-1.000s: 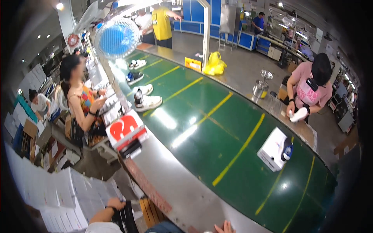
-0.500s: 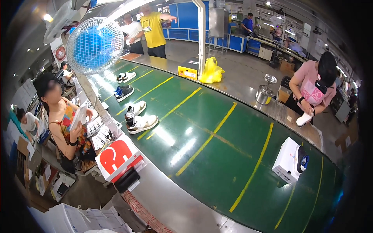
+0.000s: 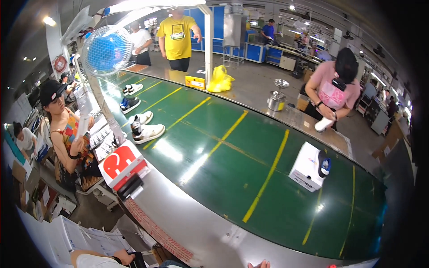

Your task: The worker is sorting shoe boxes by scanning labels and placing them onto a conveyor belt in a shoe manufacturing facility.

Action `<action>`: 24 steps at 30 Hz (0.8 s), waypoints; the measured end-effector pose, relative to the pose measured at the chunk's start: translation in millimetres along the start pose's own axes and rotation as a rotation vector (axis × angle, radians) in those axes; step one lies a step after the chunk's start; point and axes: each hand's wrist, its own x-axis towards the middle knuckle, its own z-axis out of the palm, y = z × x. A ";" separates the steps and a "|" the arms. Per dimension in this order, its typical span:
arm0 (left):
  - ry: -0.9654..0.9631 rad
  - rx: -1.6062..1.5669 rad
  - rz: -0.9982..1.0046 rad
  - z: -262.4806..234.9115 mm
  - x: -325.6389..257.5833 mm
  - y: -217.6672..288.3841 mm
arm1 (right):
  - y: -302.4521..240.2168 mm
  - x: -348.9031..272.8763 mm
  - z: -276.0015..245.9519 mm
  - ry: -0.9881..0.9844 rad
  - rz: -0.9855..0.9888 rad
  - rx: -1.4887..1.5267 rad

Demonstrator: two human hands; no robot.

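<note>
At the lower left edge my left hand [image 3: 126, 256], with a dark band at the wrist, has its fingers curled beside a black item [image 3: 137, 260]; what it grips is hard to make out. Only the fingers of my right hand [image 3: 260, 264] show at the bottom edge, stretched out over the metal ledge [image 3: 210, 241] of the belt, holding nothing. On the green belt [image 3: 210, 165] to the right stands a white shoe box [image 3: 304, 166], with a dark shoe [image 3: 325, 164] with blue lining against its right side. Neither hand touches them.
Several sneakers [image 3: 147, 132] stand farther up the belt at left. A red-and-white box [image 3: 119, 164] rests on the near ledge below a fan [image 3: 107, 50]. Across the belt a person in pink [image 3: 333, 91] holds a white shoe [image 3: 323, 124]; another [image 3: 67, 129] stands at left.
The view has shifted, so the belt and its things sit farther left and higher. Both my hands have come into view at the lower edge. The person in yellow has lowered a pointing arm.
</note>
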 end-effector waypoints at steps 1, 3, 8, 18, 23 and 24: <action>0.005 0.043 -0.012 -1.3 4.4 1.1 | 0.0 -3.5 2.5 0.012 0.026 -0.005; 0.042 0.089 0.022 0.9 4.7 -5.4 | -1.0 -7.8 6.5 0.037 0.104 0.003; 0.023 0.222 0.095 17.4 21.7 27.7 | 9.8 -1.8 11.9 0.092 -0.003 0.059; -0.070 0.336 0.070 5.0 50.0 24.4 | 7.7 4.1 -17.5 0.183 -0.139 -0.126; -0.192 0.401 0.014 -2.6 53.5 3.3 | -7.6 45.1 -38.4 0.013 0.116 0.048; -0.262 0.432 -0.009 -21.1 35.7 25.8 | -8.2 59.1 -40.1 0.024 0.176 0.151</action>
